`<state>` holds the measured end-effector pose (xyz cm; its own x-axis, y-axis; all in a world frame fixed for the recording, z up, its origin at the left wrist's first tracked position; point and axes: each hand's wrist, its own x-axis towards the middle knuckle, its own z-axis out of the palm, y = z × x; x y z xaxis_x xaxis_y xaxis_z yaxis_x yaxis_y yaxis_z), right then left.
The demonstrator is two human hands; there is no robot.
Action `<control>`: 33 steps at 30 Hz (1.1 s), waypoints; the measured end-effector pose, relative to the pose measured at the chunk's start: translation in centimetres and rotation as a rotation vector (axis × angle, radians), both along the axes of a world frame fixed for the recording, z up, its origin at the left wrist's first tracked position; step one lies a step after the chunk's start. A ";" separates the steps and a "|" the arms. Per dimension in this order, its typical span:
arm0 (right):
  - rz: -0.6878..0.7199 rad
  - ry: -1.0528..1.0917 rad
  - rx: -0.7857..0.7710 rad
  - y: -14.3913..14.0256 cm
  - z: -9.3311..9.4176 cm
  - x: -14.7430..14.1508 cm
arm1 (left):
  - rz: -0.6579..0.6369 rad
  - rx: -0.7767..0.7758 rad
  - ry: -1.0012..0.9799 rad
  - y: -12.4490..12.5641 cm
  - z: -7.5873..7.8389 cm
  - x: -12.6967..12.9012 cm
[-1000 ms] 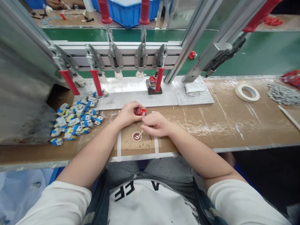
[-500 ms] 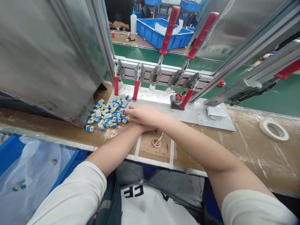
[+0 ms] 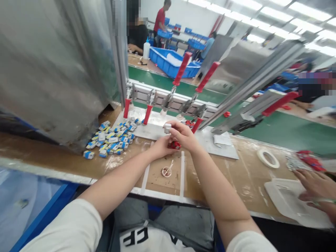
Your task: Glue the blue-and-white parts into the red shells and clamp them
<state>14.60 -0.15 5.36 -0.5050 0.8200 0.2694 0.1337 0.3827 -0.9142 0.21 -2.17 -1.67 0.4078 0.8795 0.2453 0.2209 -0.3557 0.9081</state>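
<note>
My right hand (image 3: 186, 137) is closed, with a small grey-white block (image 3: 167, 128) pinched at its fingertips. Just below it, my left hand (image 3: 160, 147) is closed on a small red part (image 3: 174, 145), partly covered by the fingers. To the left lies a heap of small blue, yellow and white blocks (image 3: 113, 139). A small round dish (image 3: 166, 172) with a thin white stick in it sits on cardboard below my hands. Behind them, red-handled toggle clamps (image 3: 148, 114) are mounted on a metal rail over a pale plate (image 3: 141, 131).
Metal sheeting (image 3: 63, 77) walls the left side. A tape roll (image 3: 268, 158) lies to the right. Another person's hand (image 3: 315, 185) is over a white tray (image 3: 278, 199) there. A blue bin (image 3: 49, 210) is at lower left, and a blue crate (image 3: 168, 66) stands beyond the clamps.
My right hand has come right from the heap, with a block now visible in its fingers. My left hand's red part now shows. The view has tilted up; another person's hand and tray appear at right.
</note>
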 end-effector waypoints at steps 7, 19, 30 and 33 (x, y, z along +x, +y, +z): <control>-0.321 0.650 -0.369 -2.5 -5.3 7.8 | -0.062 -0.252 -0.303 0.5 -0.6 0.2; -0.305 0.275 0.043 -3.0 -6.4 7.7 | -0.013 -0.043 -0.093 0.7 0.2 -0.7; -0.322 -0.019 0.375 -3.2 -7.4 7.4 | 0.042 0.246 0.147 0.3 0.3 -0.9; -0.293 -0.099 0.414 -3.3 -7.4 7.6 | 0.070 0.249 0.158 -0.1 0.4 -0.9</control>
<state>22.16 -3.44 -1.99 -0.3091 0.7656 0.5642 0.3676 0.6434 -0.6715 -0.65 -2.22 -1.30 0.3983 0.8277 0.3953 0.3843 -0.5419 0.7475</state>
